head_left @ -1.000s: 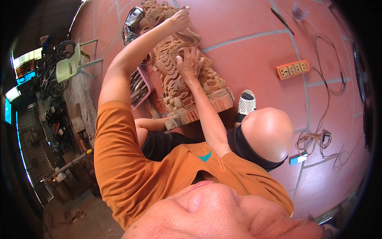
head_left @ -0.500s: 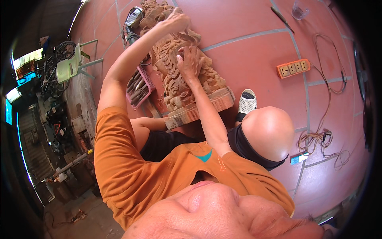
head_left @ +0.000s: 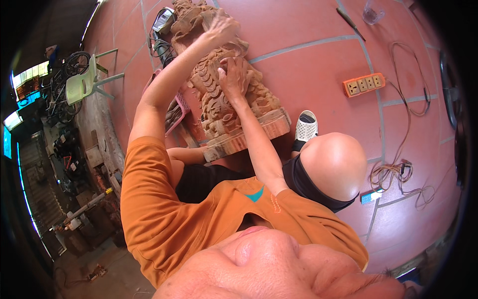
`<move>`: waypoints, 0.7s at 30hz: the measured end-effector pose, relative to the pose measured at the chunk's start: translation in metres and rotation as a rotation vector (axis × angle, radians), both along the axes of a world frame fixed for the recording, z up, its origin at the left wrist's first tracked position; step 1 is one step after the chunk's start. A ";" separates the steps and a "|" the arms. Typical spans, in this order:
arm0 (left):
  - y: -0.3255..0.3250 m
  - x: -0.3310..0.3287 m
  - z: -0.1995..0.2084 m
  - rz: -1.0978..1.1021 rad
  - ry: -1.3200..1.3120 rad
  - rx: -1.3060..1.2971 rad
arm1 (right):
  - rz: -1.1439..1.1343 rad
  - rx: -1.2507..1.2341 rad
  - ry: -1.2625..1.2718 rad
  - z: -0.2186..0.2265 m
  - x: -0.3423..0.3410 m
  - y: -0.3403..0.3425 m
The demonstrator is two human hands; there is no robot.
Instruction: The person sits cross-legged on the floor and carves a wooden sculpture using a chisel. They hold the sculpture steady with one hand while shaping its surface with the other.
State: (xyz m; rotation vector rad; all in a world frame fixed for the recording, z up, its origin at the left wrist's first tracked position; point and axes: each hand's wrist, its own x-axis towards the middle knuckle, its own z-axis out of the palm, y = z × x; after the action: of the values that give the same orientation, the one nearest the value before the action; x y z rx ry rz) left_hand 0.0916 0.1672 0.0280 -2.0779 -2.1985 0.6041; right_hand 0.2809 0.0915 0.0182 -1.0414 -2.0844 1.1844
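A carved wooden figure (head_left: 211, 82) lies lengthwise on the tiled floor in front of me, its flat block base (head_left: 249, 134) towards my legs. My right hand (head_left: 234, 77) rests on its middle, thumb apart from the bent fingers; the surface beneath the palm is hidden. Farther up the carving is my left hand (head_left: 222, 29), blurred by motion, and whether anything is in its fingers does not show. Partly behind my left forearm, a pink basket (head_left: 182, 105) of wooden-handled tools stands beside the carving. A corded power tool (head_left: 163, 47) lies left of its upper end.
To the right are an orange power strip (head_left: 363, 84), a coiled cord (head_left: 391, 174), a thin dark tool (head_left: 351, 23) and a clear cup (head_left: 371, 15). My white shoe (head_left: 306, 127) is close to the base. A pale green chair (head_left: 84, 82) and bicycles (head_left: 64, 89) stand left.
My left forearm has swung slightly and now covers more of the pink basket. The left hand is more blurred. My right hand keeps its place on the carving.
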 end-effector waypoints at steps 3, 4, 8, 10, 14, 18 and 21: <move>0.000 -0.004 0.013 0.064 0.082 -0.055 | -0.004 -0.002 0.008 -0.004 0.000 -0.001; -0.004 -0.001 0.013 0.066 0.054 -0.097 | -0.005 -0.005 0.016 -0.003 -0.001 -0.002; -0.007 0.014 0.021 0.071 -0.130 -0.237 | 0.005 -0.039 -0.025 0.000 0.000 0.000; 0.001 0.009 0.049 0.142 -0.198 -0.165 | -0.003 -0.040 -0.021 -0.004 0.000 0.005; -0.027 -0.077 0.023 -0.012 0.048 0.229 | 0.007 -0.038 -0.019 -0.001 -0.002 0.000; -0.021 -0.117 -0.025 -0.105 -0.134 0.174 | -0.006 -0.032 -0.055 -0.005 -0.003 0.005; -0.034 -0.121 -0.068 0.097 0.212 -0.318 | 0.059 -0.053 -0.030 0.006 -0.002 -0.015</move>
State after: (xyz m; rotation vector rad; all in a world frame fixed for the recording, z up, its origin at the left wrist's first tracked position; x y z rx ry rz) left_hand -0.0299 0.1334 -0.0398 -1.9314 -2.2083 1.1941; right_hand 0.2786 0.0769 0.0238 -1.0336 -2.1309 1.2664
